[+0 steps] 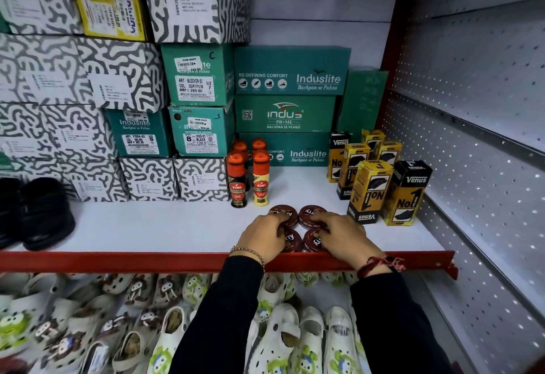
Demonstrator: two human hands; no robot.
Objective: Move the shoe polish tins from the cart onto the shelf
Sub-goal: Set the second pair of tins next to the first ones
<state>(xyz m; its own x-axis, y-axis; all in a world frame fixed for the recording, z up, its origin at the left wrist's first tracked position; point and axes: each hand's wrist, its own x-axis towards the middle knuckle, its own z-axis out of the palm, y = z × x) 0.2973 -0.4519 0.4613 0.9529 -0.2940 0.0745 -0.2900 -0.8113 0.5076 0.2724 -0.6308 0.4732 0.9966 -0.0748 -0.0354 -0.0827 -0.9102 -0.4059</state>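
Observation:
Round brown shoe polish tins sit in a tight square near the front of the white shelf (177, 226): two at the back (281, 211) (309, 212) and two at the front (295, 240) (312, 242). My left hand (265, 235) lies over the left pair, fingers curled on the front left tin. My right hand (339, 233) lies over the right pair, fingertips pressing on the front right tin. Both hands hide parts of the tins. The cart is out of view.
Kiwi polish bottles (237, 180) stand just behind the tins and yellow-black Venus boxes (370, 190) to the right. Stacked shoe boxes (200, 75) fill the back and left, with black shoes (44, 211) at far left. A red lip (147, 260) edges the shelf; white clogs (295, 329) lie below.

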